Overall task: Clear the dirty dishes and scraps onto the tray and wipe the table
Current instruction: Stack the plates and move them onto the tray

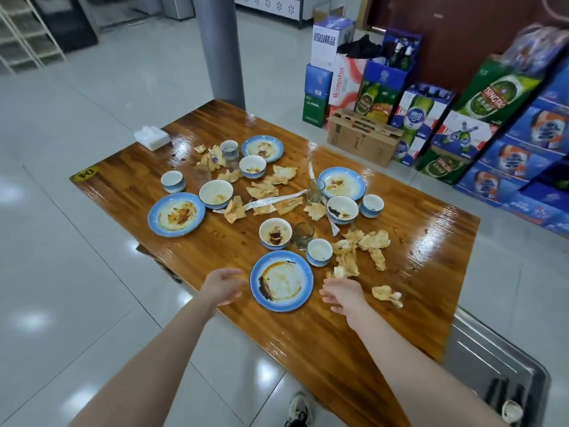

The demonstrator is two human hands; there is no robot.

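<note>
Behind the right grip, tray waits at the surface edge. Left grip and right grip, both loose and empty, flank the nearest dirty plate. Clearing seems just starting: next likely lift it, then scraps, bowls beyond.

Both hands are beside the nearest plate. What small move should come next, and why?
Probably grip the round blue-rimmed sauce-stained plate at both sides and lift it: the left hand and right hand flank it, apparently empty, and the steel tray waits at the table's right end.
</note>
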